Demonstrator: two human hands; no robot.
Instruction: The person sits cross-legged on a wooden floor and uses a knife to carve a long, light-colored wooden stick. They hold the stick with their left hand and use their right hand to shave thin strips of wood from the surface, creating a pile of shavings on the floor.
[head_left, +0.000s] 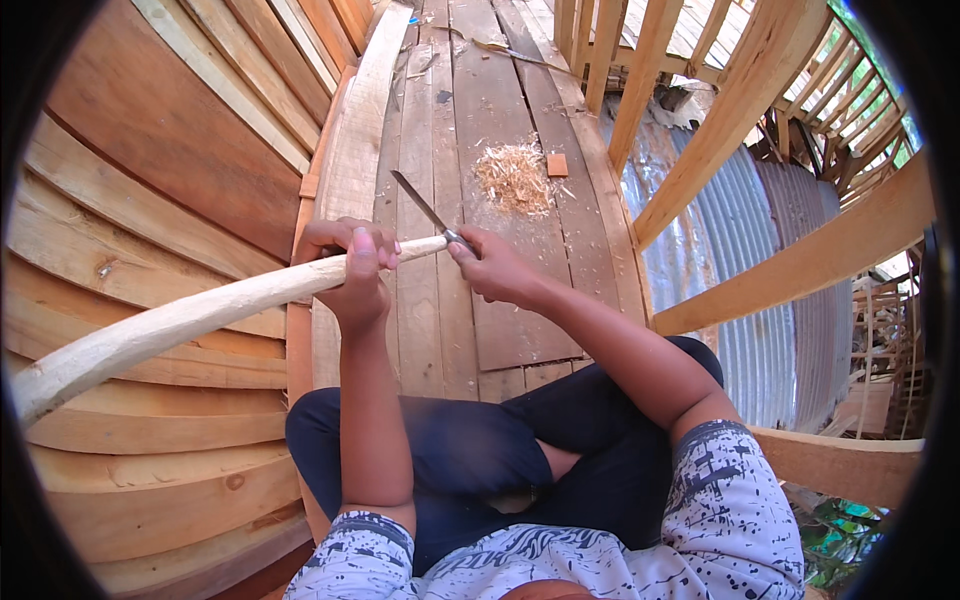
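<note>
A long, pale wooden pole (190, 310), stripped of bark, runs from the far left edge to its narrow end in front of me. My left hand (350, 258) is wrapped round it a little behind that end, thumb on top. In my right hand (488, 265) is a knife (420, 204), held by its handle, which the fingers mostly cover. Its slim blade points up and to the left. The knife is right at the pole's tip; whether the edge touches the wood I cannot tell.
A pile of wood shavings (515, 178) lies on the plank floor (520, 320), beside a small orange-brown square block (557, 165). A plank wall (150, 240) rises on the left. On the right stands a wooden railing (740, 110), with corrugated metal sheets (740, 270) beyond it.
</note>
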